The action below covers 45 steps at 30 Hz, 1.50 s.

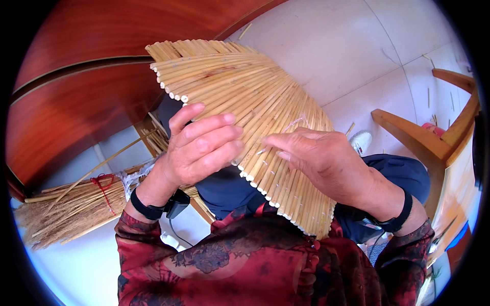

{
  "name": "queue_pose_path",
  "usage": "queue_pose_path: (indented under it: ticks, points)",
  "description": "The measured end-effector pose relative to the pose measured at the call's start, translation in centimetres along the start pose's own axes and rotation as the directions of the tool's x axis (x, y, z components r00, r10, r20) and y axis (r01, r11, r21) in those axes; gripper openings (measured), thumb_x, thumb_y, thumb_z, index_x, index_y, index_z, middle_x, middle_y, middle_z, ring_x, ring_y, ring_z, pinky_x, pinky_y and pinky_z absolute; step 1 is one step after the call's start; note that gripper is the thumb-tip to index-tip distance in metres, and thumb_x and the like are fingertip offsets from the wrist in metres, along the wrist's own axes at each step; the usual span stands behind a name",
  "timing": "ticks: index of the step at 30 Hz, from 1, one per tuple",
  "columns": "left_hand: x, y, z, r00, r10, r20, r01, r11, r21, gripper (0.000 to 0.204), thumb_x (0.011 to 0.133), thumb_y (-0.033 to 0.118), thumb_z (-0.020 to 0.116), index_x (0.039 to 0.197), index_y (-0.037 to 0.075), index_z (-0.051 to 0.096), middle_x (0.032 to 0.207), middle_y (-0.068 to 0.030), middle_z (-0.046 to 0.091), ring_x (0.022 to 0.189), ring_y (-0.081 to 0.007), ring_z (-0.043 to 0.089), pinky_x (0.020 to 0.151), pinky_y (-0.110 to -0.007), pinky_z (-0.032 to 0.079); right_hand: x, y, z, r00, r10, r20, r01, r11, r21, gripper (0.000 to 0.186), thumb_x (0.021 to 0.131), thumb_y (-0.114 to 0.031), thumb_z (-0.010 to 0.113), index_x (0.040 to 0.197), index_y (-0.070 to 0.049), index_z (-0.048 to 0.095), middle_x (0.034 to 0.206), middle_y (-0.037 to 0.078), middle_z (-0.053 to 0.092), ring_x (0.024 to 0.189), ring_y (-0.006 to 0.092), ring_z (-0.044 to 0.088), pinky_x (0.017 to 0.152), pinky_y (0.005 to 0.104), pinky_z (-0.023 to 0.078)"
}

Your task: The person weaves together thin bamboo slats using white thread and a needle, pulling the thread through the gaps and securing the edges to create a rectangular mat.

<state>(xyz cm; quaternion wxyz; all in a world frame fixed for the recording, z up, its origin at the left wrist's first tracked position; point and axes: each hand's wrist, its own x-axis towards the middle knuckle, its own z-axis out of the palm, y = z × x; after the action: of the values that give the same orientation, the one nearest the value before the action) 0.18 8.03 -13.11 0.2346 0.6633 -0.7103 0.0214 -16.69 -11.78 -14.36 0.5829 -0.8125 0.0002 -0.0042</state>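
Note:
A curved mat of pale, peeled stalks [255, 97] laid side by side spreads across my lap, its cut ends in a stepped row. Fine white stitches cross the stalks near my right hand. My left hand [201, 145] holds the mat's near edge, fingers bent over the top; its thumb is hidden. Above the mat's lower part, my right hand [326, 158] pinches thumb against forefinger. A tiny pale tip [262, 151] shows at those fingertips, too small to name. A loose tangle of whitish thread [297, 121] lies on the mat just beyond the right hand.
At the left lies a bundle of dry stalks [76, 204] tied with red string [103, 186]. Reddish-brown wooden furniture [87, 112] rises beyond it. On the right stands a wooden chair [423, 140]. Stalk scraps [245, 31] lie on the pale tiled floor [337, 46].

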Motion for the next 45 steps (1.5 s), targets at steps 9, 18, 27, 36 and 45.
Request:
queue_pose_path:
  ticks: [9, 18, 27, 36, 45]
  points:
    - [0.0, 0.0, 0.2, 0.999, -0.001, -0.046, 0.0, 1.0, -0.014, 0.027, 0.072, 0.012, 0.076, 0.097, 0.015, 0.064, 0.102, 0.0, 0.067, 0.105, -0.0184, 0.061, 0.102, -0.042, 0.038, 0.2, 0.8, 0.0, 0.985, 0.168, 0.051, -0.175, 0.941, 0.288, 0.016, 0.091, -0.006, 0.06, 0.105, -0.002, 0.067, 0.081, 0.009, 0.065, 0.072, 0.0203, 0.061, 0.067, 0.0293, 0.049]
    - [0.0, 0.0, 0.3, 0.997, -0.023, -0.076, 0.019, 0.998, -0.059, 0.035, 0.069, 0.012, 0.078, 0.101, 0.013, 0.063, 0.101, -0.0015, 0.066, 0.103, -0.0198, 0.062, 0.103, -0.043, 0.039, 0.5, -0.3, -0.3, 0.983, 0.168, -0.069, -0.161, 0.982, 0.098, 0.015, 0.083, -0.007, 0.067, 0.097, -0.004, 0.069, 0.081, 0.013, 0.064, 0.075, 0.0276, 0.062, 0.067, 0.036, 0.05]
    - [0.0, -0.1, 0.0, 0.999, -0.006, -0.043, 0.003, 0.998, -0.066, 0.032, 0.072, 0.011, 0.075, 0.102, 0.013, 0.065, 0.104, -0.0024, 0.066, 0.105, -0.0202, 0.062, 0.103, -0.041, 0.038, 0.0, 0.3, 0.4, 0.999, 0.026, -0.028, -0.023, 0.995, 0.092, 0.023, 0.083, -0.003, 0.063, 0.106, -0.007, 0.067, 0.081, 0.012, 0.065, 0.078, 0.031, 0.062, 0.067, 0.0391, 0.051]
    - [0.1, -0.2, -0.1, 0.999, 0.003, -0.036, -0.005, 0.998, -0.06, 0.027, 0.073, 0.009, 0.075, 0.098, 0.013, 0.067, 0.105, -0.0025, 0.067, 0.106, -0.0196, 0.061, 0.103, -0.04, 0.038, 0.3, 0.5, -0.4, 0.996, 0.005, 0.084, -0.018, 0.989, 0.15, 0.026, 0.082, 0.0, 0.059, 0.107, -0.006, 0.066, 0.083, 0.014, 0.064, 0.079, 0.0331, 0.061, 0.068, 0.0407, 0.05]
    - [0.0, -0.2, -0.3, 1.0, 0.004, -0.024, -0.005, 0.998, -0.065, 0.026, 0.073, 0.009, 0.075, 0.097, 0.013, 0.067, 0.105, -0.0025, 0.067, 0.106, -0.0197, 0.061, 0.104, -0.039, 0.037, 0.3, 0.5, -1.1, 0.986, 0.055, 0.157, -0.083, 0.981, 0.178, 0.028, 0.082, 0.003, 0.057, 0.107, -0.005, 0.066, 0.084, 0.015, 0.065, 0.08, 0.0333, 0.063, 0.072, 0.0399, 0.051]
